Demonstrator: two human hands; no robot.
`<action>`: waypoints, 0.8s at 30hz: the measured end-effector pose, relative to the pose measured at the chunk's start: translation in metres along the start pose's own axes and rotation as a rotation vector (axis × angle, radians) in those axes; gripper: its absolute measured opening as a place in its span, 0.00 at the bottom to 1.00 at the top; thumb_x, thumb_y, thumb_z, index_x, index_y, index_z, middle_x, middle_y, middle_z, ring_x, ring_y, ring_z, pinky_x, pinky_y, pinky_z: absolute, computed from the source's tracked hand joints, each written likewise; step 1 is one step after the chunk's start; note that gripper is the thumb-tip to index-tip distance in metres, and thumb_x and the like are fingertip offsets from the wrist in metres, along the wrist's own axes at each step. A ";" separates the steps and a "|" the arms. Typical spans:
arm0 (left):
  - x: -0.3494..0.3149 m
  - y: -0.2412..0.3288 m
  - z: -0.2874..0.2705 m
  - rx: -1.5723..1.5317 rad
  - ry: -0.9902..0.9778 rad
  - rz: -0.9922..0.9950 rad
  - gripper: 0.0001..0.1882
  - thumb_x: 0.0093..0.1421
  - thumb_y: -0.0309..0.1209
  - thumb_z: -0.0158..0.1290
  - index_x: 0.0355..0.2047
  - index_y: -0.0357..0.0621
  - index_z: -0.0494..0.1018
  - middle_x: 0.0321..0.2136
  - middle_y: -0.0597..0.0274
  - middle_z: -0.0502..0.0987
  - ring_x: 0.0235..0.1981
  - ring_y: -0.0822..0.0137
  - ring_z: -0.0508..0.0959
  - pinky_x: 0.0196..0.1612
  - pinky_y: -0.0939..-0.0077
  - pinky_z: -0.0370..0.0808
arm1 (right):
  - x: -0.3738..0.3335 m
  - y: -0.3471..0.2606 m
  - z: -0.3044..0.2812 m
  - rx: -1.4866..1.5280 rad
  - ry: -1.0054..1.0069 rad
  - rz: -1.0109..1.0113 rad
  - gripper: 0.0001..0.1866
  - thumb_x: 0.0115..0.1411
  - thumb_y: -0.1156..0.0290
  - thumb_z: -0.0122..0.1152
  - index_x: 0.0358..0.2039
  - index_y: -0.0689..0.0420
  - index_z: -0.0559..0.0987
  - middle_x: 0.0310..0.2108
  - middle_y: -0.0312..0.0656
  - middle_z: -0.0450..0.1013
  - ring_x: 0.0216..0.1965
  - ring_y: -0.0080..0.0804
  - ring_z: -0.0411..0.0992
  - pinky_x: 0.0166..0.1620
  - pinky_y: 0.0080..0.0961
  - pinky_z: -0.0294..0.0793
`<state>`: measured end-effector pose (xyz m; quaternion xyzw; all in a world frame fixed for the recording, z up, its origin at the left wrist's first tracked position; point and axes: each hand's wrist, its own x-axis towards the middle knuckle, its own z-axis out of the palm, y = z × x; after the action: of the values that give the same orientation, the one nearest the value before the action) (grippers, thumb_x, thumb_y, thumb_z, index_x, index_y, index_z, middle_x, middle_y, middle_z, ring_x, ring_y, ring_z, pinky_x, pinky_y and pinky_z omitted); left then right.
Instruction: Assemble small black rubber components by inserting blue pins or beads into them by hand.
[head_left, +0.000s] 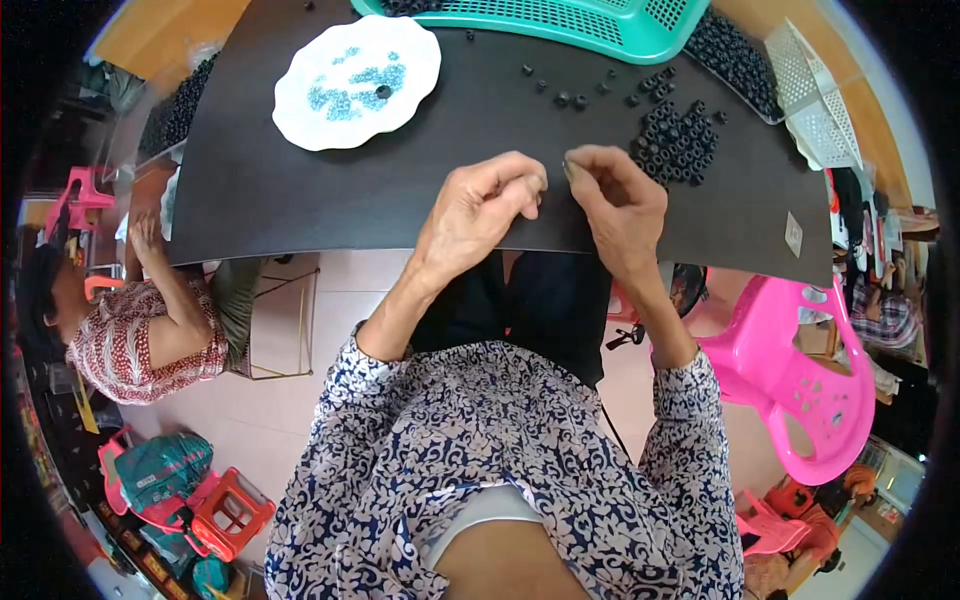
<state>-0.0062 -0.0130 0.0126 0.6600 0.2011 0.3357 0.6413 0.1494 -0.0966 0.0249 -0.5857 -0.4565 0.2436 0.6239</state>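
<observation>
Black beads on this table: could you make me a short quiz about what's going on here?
1. True or false: the pile of black beads lies nearer the right hand than the left hand.
2. What colour are the beads on the white plate?
3. The teal basket sits: A) at the table's far edge B) on the floor C) on the pink chair.

Key: 1 true; 2 blue; 3 A.

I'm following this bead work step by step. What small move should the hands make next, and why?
Probably the right hand reaches to the black bead pile just beyond it. Both hands pinch together at the dark board's near edge, the left hand closed; no bead shows between the fingers.
</observation>
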 end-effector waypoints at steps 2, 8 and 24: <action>0.004 0.009 0.002 0.084 -0.028 -0.056 0.08 0.60 0.26 0.47 0.34 0.33 0.73 0.22 0.62 0.73 0.26 0.74 0.73 0.31 0.78 0.71 | -0.011 0.002 -0.005 0.015 0.017 0.013 0.05 0.58 0.81 0.62 0.36 0.63 0.80 0.28 0.29 0.75 0.28 0.11 0.69 0.32 0.11 0.68; 0.042 0.025 0.001 0.706 0.088 0.343 0.10 0.62 0.29 0.49 0.39 0.35 0.74 0.29 0.58 0.76 0.32 0.67 0.76 0.38 0.75 0.74 | -0.016 0.009 -0.011 0.081 0.013 0.025 0.05 0.59 0.85 0.59 0.36 0.65 0.79 0.29 0.28 0.72 0.29 0.10 0.66 0.32 0.09 0.64; 0.103 -0.006 0.018 1.265 -0.024 0.603 0.13 0.57 0.31 0.56 0.42 0.45 0.79 0.47 0.50 0.72 0.54 0.49 0.66 0.56 0.57 0.65 | -0.025 -0.003 -0.027 0.114 -0.026 -0.021 0.06 0.59 0.85 0.59 0.38 0.66 0.78 0.28 0.30 0.72 0.27 0.11 0.65 0.30 0.10 0.64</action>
<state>0.0787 0.0460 0.0263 0.9372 0.1588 0.3102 0.0153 0.1598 -0.1320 0.0234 -0.5410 -0.4561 0.2702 0.6529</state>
